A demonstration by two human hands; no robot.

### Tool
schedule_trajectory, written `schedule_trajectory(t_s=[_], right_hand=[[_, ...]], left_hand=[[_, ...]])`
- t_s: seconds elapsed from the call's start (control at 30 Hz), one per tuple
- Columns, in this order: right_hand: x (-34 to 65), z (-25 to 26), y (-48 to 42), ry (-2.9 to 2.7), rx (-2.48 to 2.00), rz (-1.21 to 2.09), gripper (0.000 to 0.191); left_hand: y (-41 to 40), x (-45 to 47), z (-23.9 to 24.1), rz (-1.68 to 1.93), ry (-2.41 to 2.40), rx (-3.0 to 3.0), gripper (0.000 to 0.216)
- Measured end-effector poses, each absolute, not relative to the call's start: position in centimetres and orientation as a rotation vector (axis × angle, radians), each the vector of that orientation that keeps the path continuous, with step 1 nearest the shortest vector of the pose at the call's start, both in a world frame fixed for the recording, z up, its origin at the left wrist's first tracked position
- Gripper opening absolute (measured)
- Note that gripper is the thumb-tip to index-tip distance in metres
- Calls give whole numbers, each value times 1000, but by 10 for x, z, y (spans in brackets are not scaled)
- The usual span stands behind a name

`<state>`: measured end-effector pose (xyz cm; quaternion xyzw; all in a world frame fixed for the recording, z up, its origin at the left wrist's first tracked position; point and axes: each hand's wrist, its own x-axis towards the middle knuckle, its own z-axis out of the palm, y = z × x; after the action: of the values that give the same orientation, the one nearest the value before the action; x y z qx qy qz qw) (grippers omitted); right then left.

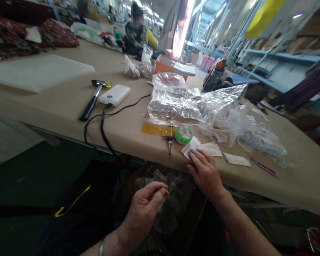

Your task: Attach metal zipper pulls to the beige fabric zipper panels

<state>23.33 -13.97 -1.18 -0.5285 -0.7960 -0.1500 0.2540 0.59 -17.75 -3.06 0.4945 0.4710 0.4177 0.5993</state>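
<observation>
the right hand [206,172] lies palm down on the counter [56,105] edge, fingers flat and unclenched, tips touching a small white packet [191,146] near the green spool [184,135]. the left hand [146,203] hangs lower, curled, thumb and fingertips pinched together.

Garment workshop: long worktable [56,106], fabric piles [16,35]

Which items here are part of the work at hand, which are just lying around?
In use: right hand on the white paper slips; left hand pinched shut, contents unclear; green reel and pointed tool beside the slips.
Lying about: hammer, power bank, orange box, white board, pink tweezers.
</observation>
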Motion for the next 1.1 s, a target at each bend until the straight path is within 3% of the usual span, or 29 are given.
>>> schedule_trajectory(t_s=[0.13,0.3,0.53,0.67,0.77,0.93,1.1], right_hand=[[230,-25,-141,-2112,-1424,-513,24],[238,-24,-136,-2002,-1315,-362,18],[222,-16,-173,-2077,-1050,-172,16],[212,-12,-193,-2199,-993,-105,16],[222,-9,-187,-2166,-1155,-114,27],[251,-13,-161,-2047,-1784,-403,48],[262,-20,-159,-2075,-1778,-473,32]], left_hand=[[-176,14,-28,944,1104,1132,12],[-166,28,-11,878,1059,1039,10],[-154,54,-1,720,687,317,18],[-152,65,-1,757,646,224,6],[-151,65,-1,718,778,310,5],[-154,62,-6,595,947,503,13],[-156,62,-11,577,981,527,10]])
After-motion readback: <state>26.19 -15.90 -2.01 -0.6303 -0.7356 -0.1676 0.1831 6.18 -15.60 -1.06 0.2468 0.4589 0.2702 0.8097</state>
